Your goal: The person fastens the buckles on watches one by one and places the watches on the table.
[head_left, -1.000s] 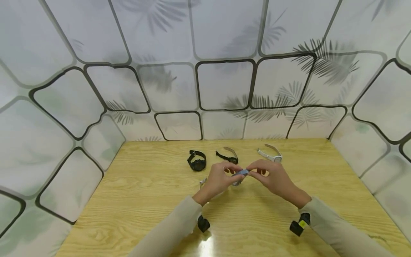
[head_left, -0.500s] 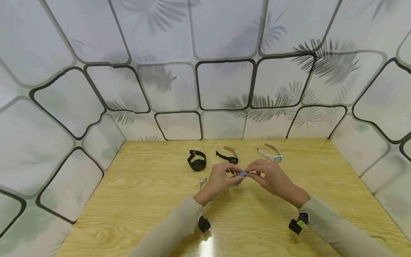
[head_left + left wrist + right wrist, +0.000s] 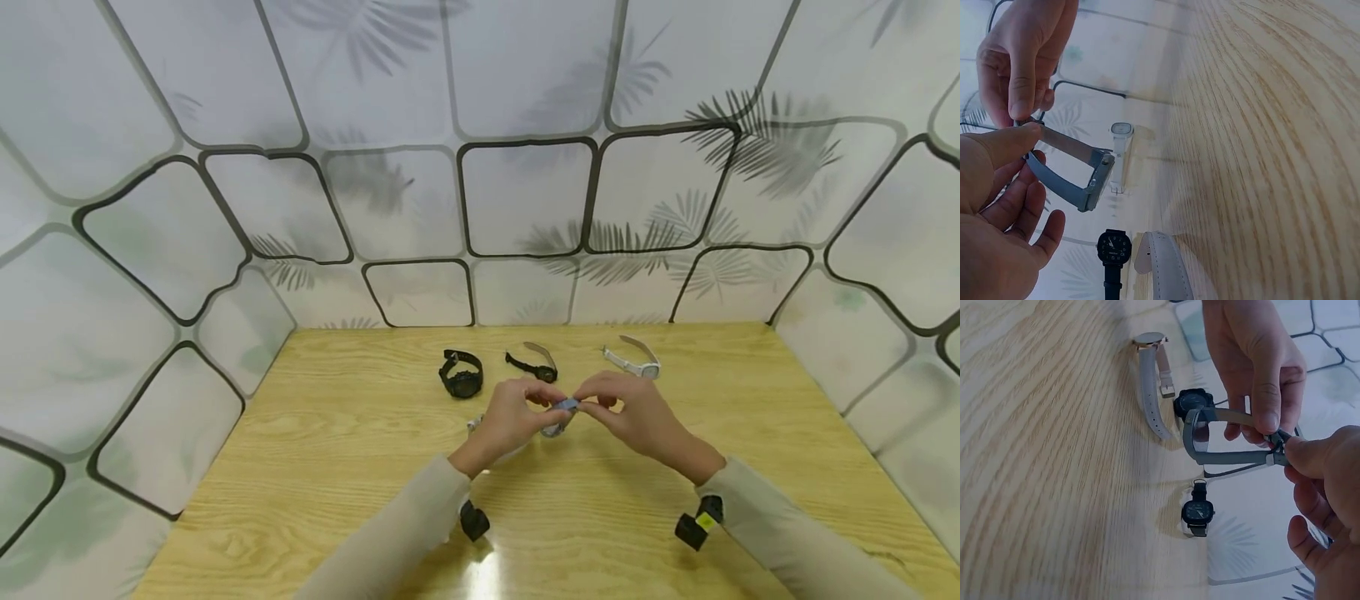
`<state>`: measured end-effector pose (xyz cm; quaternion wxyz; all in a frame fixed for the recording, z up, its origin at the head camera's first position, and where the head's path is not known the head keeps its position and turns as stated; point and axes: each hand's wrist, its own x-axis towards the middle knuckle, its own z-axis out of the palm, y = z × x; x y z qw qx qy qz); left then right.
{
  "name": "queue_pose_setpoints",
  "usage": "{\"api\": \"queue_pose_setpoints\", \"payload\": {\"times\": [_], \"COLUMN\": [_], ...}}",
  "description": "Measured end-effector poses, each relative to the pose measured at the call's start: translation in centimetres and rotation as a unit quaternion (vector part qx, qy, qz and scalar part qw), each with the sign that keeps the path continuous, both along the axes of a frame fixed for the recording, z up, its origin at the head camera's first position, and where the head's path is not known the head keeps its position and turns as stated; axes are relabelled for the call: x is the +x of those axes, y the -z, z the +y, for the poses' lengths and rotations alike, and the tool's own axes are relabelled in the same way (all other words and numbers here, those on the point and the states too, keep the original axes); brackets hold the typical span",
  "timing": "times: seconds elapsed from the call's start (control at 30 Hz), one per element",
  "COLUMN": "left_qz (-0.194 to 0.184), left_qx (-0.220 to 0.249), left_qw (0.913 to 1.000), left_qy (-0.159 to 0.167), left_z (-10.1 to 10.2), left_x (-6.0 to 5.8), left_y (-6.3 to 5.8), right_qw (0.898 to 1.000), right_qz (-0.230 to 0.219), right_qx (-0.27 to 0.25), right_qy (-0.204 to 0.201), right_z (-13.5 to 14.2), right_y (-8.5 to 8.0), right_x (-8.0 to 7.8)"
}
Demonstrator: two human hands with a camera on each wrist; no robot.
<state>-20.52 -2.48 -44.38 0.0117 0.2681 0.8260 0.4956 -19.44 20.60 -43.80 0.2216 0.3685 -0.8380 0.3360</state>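
Both hands hold a wristwatch with a blue-grey strap up off the table, its strap ends brought together in a loop. My left hand pinches the strap ends between thumb and fingers; my right hand pinches them from the other side. In the left wrist view the watch case hangs at the far end of the loop, away from the fingers. In the right wrist view the buckle area sits right at both thumbs, partly covered by the fingertips.
Behind the hands on the wooden table lie a chunky black watch, a slim black watch and a white watch. A pale-strapped watch lies beside the left hand, mostly hidden in the head view. A patterned wall encloses the back.
The hands stay almost in place, with a slight shift of the right fingers at the strap. The watch case shows a little more below the fingers now.
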Motion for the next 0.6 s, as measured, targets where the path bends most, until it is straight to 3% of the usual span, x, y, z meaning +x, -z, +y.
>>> {"api": "queue_pose_setpoints", "payload": {"times": [0.2,0.3,0.4,0.53,0.6], "left_qz": [0.017,0.019,0.020,0.021,0.016], "left_qx": [-0.013,-0.010,0.000,0.004,0.004], "left_qw": [0.9997,0.9998,0.9998,0.9997,0.9998], "left_qy": [0.007,0.007,0.006,0.007,0.006], "left_z": [-0.16,-0.13,-0.09,-0.05,-0.06], "left_x": [-0.10,-0.17,-0.27,-0.35,-0.35], "left_y": [0.19,0.21,0.10,-0.11,-0.14], "right_qw": [0.999,1.000,0.999,0.985,0.982], "right_qz": [0.027,0.016,-0.047,-0.157,-0.173], "right_qx": [0.039,0.023,-0.016,-0.065,-0.069], "right_qy": [-0.021,-0.008,0.018,0.033,0.028], "right_z": [-0.48,-0.41,-0.10,0.18,0.20], "right_y": [-0.15,-0.03,0.29,0.51,0.50], "right_x": [0.03,0.06,0.15,0.43,0.44]}}
